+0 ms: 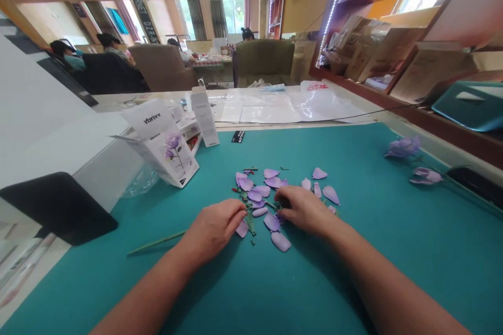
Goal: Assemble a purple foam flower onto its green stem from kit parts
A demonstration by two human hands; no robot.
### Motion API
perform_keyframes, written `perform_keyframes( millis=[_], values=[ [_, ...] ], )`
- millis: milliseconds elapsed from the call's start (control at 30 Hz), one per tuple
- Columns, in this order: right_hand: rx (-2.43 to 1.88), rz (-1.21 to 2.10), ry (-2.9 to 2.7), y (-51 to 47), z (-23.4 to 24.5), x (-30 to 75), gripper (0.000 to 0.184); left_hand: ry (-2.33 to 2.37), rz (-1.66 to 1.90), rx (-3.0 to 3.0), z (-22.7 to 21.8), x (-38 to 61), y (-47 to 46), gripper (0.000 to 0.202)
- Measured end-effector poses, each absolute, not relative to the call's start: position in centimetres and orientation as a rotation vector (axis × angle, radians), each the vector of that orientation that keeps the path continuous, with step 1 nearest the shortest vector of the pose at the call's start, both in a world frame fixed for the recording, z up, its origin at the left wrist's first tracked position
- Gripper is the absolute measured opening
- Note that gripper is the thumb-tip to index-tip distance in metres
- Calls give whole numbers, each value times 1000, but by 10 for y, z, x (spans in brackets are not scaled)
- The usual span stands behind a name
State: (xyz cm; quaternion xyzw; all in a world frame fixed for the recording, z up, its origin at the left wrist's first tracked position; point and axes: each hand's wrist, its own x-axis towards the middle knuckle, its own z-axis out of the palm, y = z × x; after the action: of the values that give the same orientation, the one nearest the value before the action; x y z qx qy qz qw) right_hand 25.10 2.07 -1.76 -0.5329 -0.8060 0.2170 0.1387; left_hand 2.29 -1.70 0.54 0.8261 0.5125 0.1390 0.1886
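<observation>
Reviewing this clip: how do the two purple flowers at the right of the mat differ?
The upper lilac flower is a looser, fuller bloom; the lower lilac flower is a tighter, bud-like head. The upper lilac flower lies farther back, the lower lilac flower farther right. Both are lilac and lie on the teal mat.

Bright daylight, soft shadows under hands [212,230], warped edges

A white cardboard kit box [160,154] printed with a purple flower stands on a teal felt mat [365,230]. Beyond, a clear plastic bag [322,102] lies on a white counter [104,100], and a seated person [112,44] faces a brown upholstered armchair [163,67].
</observation>
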Motion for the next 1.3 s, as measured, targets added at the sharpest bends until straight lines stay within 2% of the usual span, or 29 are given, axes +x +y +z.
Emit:
perform_keyframes(
  millis=[100, 233, 367, 1300],
  values=[
    [-1341, 446, -2422, 15, -17, 245, 32, 1407, 368, 2354, 3, 25, -19, 28],
    [-1070, 430, -2418, 2, -11, 232, 15, 1346, 352, 2364, 0, 29, -21, 26],
    [-942, 428, -2450, -1, -17, 222, 9, 1293, 369, 2380, -4, 32, -23, 23],
    [-1024, 210, -2414, -9, -13, 214, 16, 1245, 341, 2515, -2, 28, -21, 26]
  ],
)
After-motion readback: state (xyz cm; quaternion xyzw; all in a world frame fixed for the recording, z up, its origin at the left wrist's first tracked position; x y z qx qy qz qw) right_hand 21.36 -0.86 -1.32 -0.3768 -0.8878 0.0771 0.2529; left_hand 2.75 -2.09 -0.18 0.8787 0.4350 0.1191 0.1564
